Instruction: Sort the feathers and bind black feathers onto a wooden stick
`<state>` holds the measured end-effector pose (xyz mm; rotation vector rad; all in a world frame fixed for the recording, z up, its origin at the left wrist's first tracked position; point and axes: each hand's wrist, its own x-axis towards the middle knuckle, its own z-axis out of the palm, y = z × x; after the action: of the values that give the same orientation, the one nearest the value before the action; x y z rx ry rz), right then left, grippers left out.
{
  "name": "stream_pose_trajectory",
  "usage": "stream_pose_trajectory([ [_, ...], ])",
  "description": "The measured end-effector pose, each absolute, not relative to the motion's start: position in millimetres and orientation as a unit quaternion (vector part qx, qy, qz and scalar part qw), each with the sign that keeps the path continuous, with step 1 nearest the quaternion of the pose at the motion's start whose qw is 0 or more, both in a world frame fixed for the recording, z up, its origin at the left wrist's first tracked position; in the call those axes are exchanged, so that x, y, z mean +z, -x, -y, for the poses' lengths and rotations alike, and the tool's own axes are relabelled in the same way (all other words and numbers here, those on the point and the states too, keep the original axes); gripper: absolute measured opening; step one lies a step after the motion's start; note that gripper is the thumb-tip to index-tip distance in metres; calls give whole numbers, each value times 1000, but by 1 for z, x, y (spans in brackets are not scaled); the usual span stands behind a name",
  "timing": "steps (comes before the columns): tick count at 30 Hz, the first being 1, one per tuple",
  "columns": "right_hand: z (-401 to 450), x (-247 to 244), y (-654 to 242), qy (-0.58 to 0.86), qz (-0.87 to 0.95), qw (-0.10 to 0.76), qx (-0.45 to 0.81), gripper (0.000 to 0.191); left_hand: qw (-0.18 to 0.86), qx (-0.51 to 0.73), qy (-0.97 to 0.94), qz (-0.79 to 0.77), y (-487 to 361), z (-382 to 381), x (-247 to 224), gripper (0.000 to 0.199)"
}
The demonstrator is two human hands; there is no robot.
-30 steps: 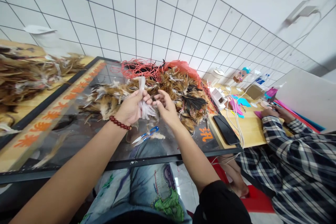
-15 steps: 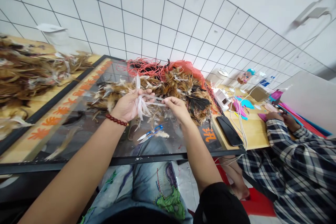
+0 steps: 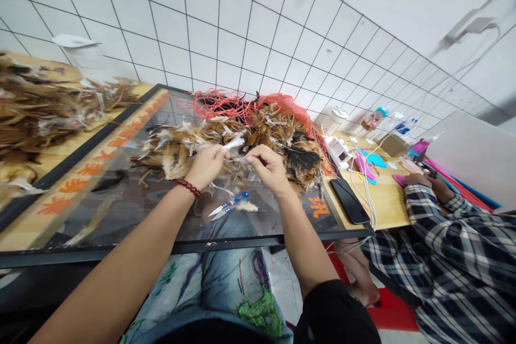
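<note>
So the left hand has flipped since half a second ago: palm was up, now it's knuckles up with the fingers closed. The bundle of white plastic strips was standing upright with its loose ends fanned out, and now it leans off to the upper right. Right hand went from loosely spread a second ago to a curled pinch.

I am noting dark-jointed white wall tiles running behind a light wooden table, a pale panel standing toward the right, a red seat showing above the pale tiled floor, and soft light falling evenly throughout.
</note>
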<state>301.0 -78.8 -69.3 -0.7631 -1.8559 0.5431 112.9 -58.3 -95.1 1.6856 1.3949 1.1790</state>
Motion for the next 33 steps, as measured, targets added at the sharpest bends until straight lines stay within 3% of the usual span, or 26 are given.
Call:
stream_pose_trajectory([
  [3,79,-68,-302,299,780,513,197,25,221,327,-774,-495,-117,64,-98,22],
  [7,68,-78,-307,366,750,518,186,21,294,238,-852,-363,-126,77,-96,26],
  [10,61,-87,-309,456,728,486,161,17,337,302,-818,-356,-129,82,-92,31],
  [15,65,-90,-305,501,785,349,102,15,299,452,-695,-473,-126,77,-90,33],
  [20,79,-85,-296,380,883,273,46,19,156,386,-693,-588,-123,73,-91,32],
  [24,80,-83,-296,378,863,333,-22,24,52,247,-805,-536,-124,78,-94,27],
  [27,73,-84,-303,417,810,412,28,22,80,221,-872,-429,-128,81,-96,24],
  [33,61,-92,-305,478,735,432,210,20,267,433,-776,-374,-133,82,-91,28],
])
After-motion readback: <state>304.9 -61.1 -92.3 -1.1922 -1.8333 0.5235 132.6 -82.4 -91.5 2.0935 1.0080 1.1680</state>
